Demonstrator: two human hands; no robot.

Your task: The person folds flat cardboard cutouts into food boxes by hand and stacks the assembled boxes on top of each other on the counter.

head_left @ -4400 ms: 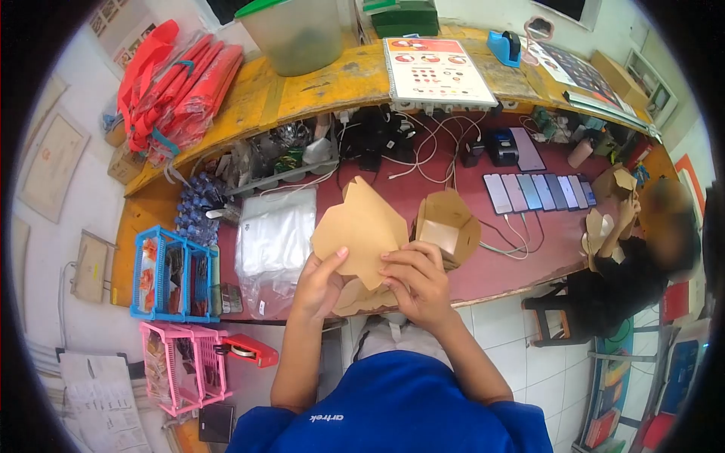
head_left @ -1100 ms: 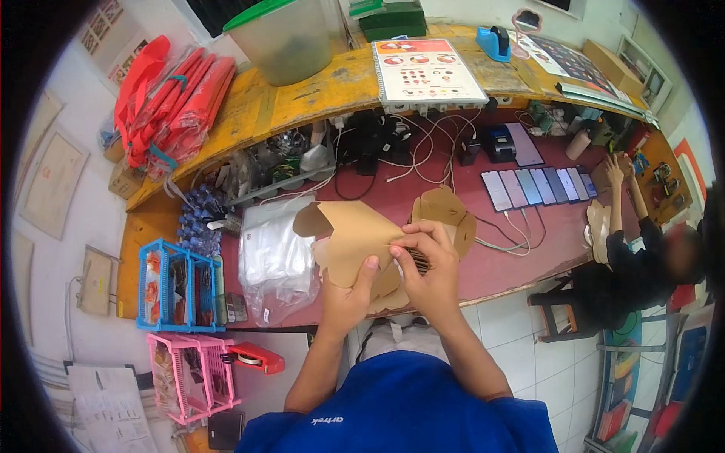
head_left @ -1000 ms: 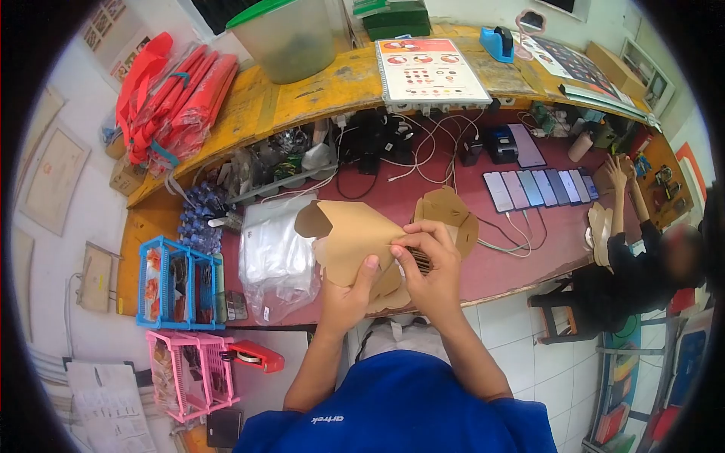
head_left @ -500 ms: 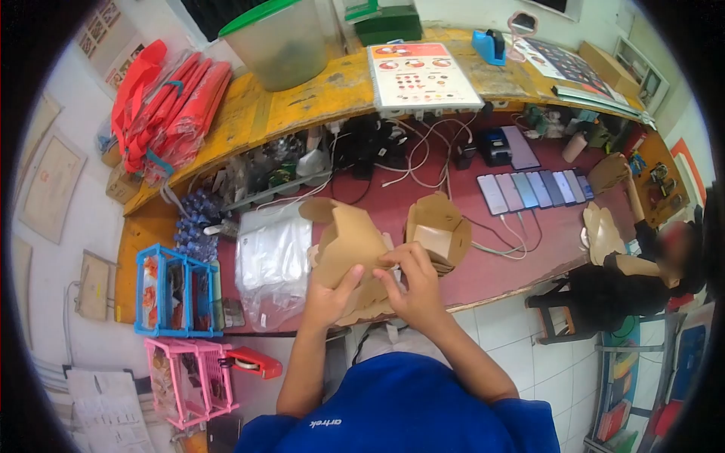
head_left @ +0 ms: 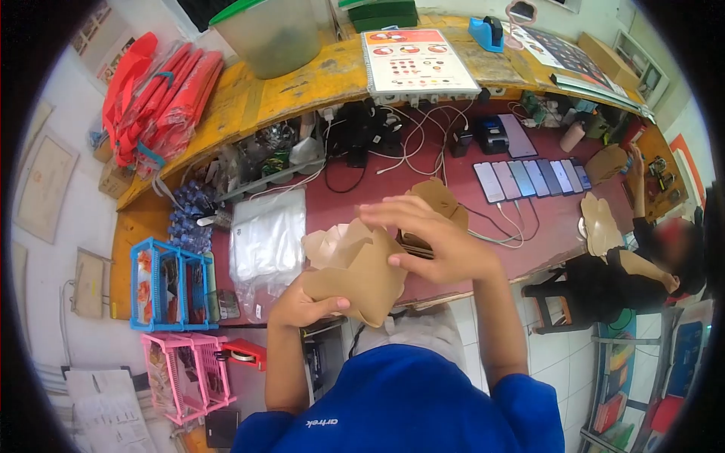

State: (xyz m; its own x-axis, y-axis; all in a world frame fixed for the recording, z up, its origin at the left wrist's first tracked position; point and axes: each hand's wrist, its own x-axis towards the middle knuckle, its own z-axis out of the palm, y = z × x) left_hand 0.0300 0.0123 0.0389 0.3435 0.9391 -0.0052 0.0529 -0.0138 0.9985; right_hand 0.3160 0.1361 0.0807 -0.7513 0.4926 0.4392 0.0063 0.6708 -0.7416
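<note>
My left hand (head_left: 304,303) grips a brown cardboard food box (head_left: 368,281) by its lower left side, thumb across its face. The box is tilted, with its flaps standing up and its pale inside partly showing. Across its upper right edge lies my right hand (head_left: 445,245), fingers stretched out and thumb apart, close to or touching the box. Just behind that hand stands another brown cardboard box (head_left: 436,200), its front partly hidden by my fingers. Left of the held box lies a stack of clear plastic bags (head_left: 266,234) on the red desk.
Phones (head_left: 521,181) with cables lie in a row at the right. A co-worker (head_left: 634,272) sits at the right end near a flattened brown carton (head_left: 600,224). A blue basket (head_left: 170,283) and a pink basket (head_left: 189,377) stand left. A yellow shelf (head_left: 302,79) runs above the desk.
The held box has turned, so its flapped opening now faces up and left, and it sits nearer my body. My right hand has gone from pinching its edge to stretched fingers.
</note>
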